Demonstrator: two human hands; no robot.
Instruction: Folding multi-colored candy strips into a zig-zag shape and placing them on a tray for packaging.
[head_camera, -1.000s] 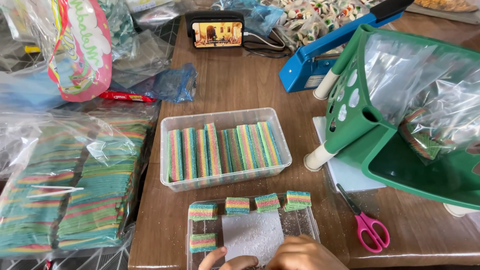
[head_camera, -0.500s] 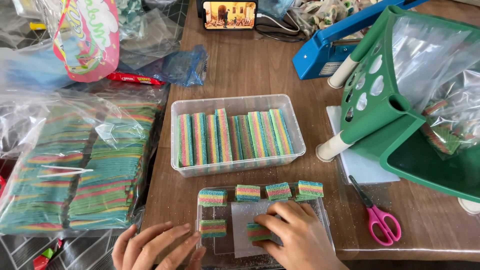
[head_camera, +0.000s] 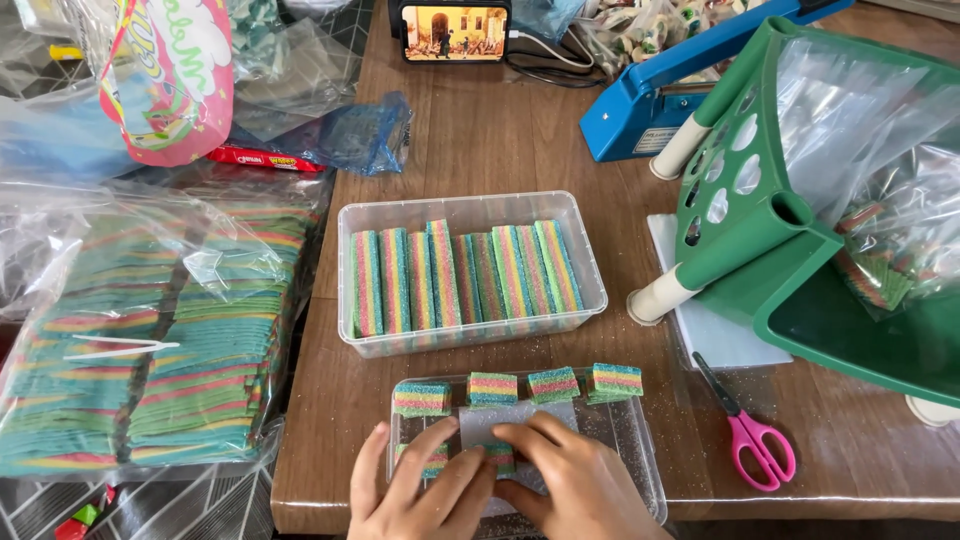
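Left hand spread, fingertips on candy in tray; right hand curled, pinching another piece. Could smear sugar or topple the stack if pressed too hard; could nudge the far row out of line. Pieces under the fingertips, near middle of tray; scissors right, box far.

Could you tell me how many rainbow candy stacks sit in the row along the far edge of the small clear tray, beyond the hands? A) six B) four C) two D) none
B: four rainbow candy stacks stand side by side along the far edge of the small clear tray, beyond the left hand and right hand.
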